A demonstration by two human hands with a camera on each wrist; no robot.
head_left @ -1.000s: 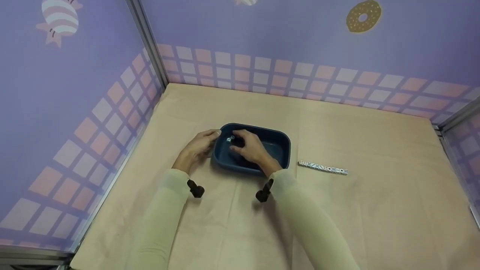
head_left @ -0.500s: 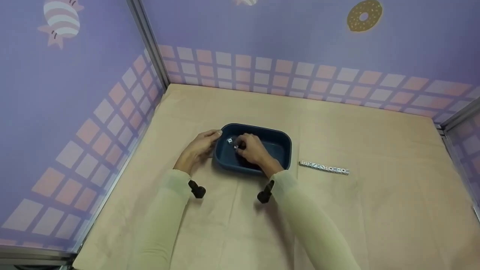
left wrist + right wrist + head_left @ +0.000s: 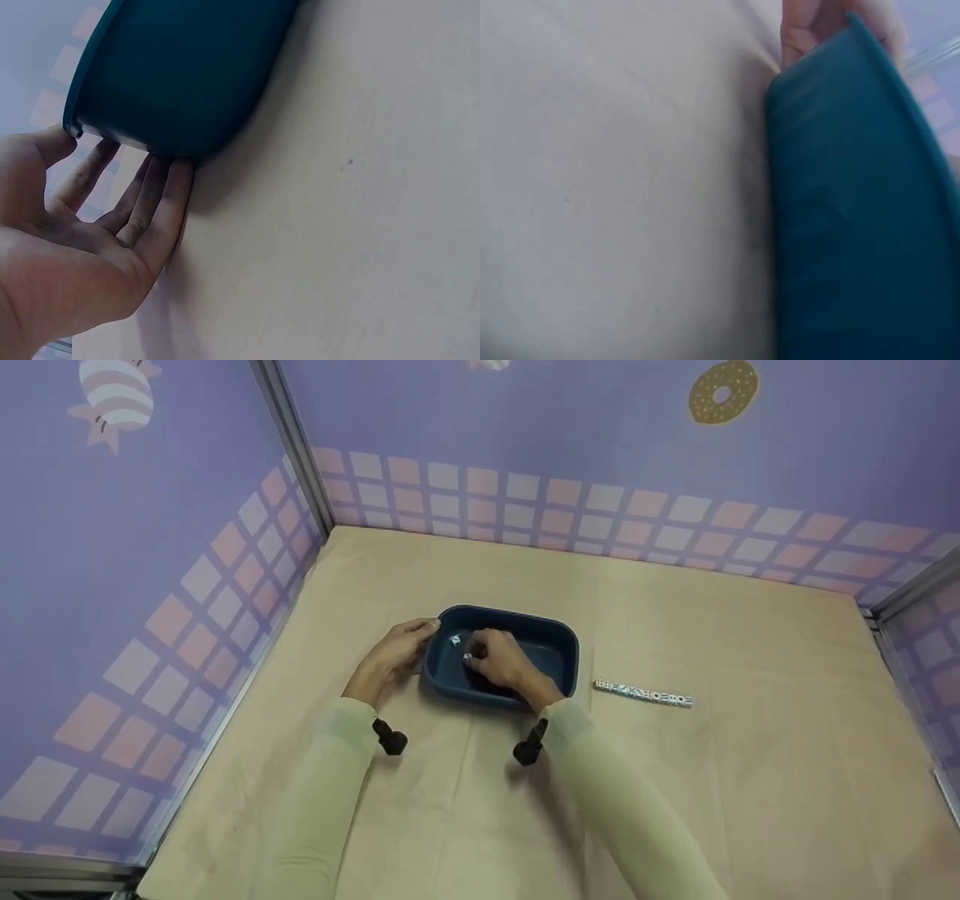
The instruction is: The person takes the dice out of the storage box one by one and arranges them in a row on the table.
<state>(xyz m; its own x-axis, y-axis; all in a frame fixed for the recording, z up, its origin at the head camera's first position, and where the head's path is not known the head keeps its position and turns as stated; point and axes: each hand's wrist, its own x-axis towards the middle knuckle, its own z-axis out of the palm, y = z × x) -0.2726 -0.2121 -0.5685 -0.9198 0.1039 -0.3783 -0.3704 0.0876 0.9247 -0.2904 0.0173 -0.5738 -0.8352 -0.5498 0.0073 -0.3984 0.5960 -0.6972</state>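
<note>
The right hand (image 3: 501, 660) has curled tighter inside the blue tub (image 3: 559, 649), pinching a die (image 3: 468, 658); the left hand (image 3: 90, 225) (wrist view shows flat, relaxed fingers) steadies the wall.

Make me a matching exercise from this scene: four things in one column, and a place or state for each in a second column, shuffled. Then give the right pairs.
Things:
1. left hand
2. right hand
3. row of dice
4. blue tub

Places or states:
A. lies in a line on the beige cloth, to the right of the tub
B. reaches down inside the tub
C. rests against the tub's outer left wall, fingers straight
D. stands on the beige cloth between the two hands' sides

Pairs: 1-C, 2-B, 3-A, 4-D
</note>
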